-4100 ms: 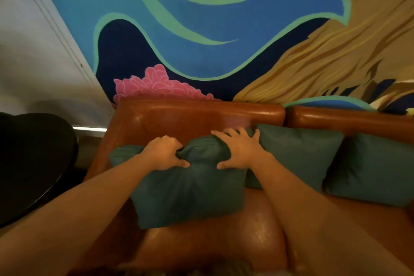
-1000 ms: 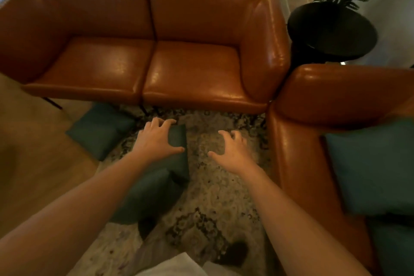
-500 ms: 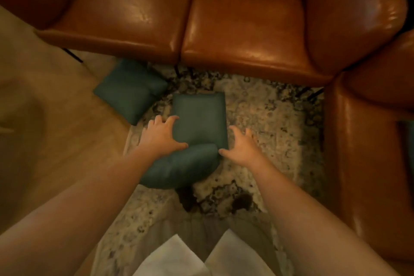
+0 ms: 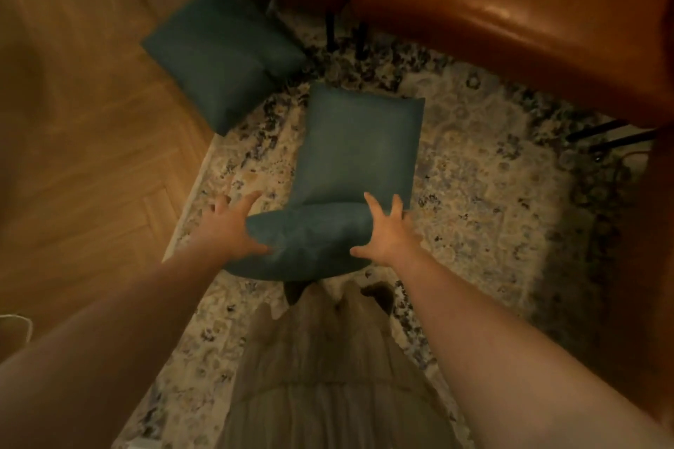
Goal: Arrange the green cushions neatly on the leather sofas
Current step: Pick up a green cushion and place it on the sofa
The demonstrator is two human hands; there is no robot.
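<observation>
Where fingers [image 4: 250,200] splay, the cushion [image 4: 310,241] sits between (touching).

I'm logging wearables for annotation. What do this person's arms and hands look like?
The left forearm and right forearm are bare, with no sleeve in view. The left hand and right hand wear no gloves; no watch, bracelet or ring shows, though the picture is dim.

- I see the near cushion [image 4: 306,244], middle cushion [image 4: 359,146] and far cushion [image 4: 219,51]: all plain dark teal-green.
- sofa [image 4: 510,11]: plain glossy orange-brown; sofa legs [image 4: 330,29] black.
- rug [image 4: 481,193]: beige, dark mottled blotches.
- floor [image 4: 91,157]: light brown wood, herringbone.
- My view of the skirt [image 4: 328,375]: plain khaki-beige.
</observation>
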